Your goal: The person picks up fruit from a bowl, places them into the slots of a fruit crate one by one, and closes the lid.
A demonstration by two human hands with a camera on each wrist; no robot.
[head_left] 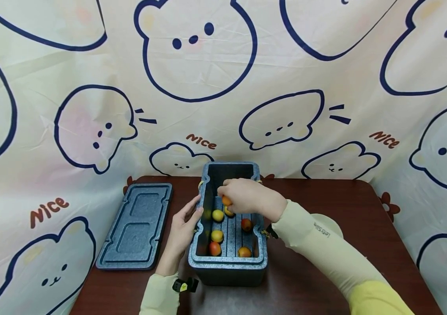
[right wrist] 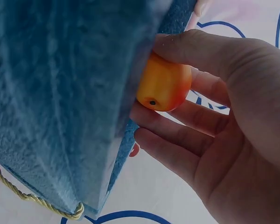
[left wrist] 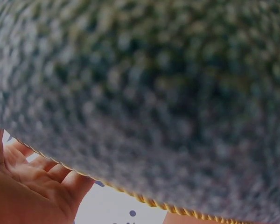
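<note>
A deep blue-grey foam box stands lengthwise, its top off. My right hand reaches in over the box's right wall. Between thumb and fingers it holds a small orange-red fruit that looks like a little apple, with a dark dot at one end. Along the outside of the left wall lies my left hand, fingers extended and thumb by the rim. On the ribbed floor of the box are several small fruits, among them a yellow one, a red one and an orange one.
The box's matching lid lies flat on the brown table, left of the box. A twisted gold cord runs along the box's side. Behind my right forearm shows part of a pale round thing. A cartoon-print cloth hangs behind the table.
</note>
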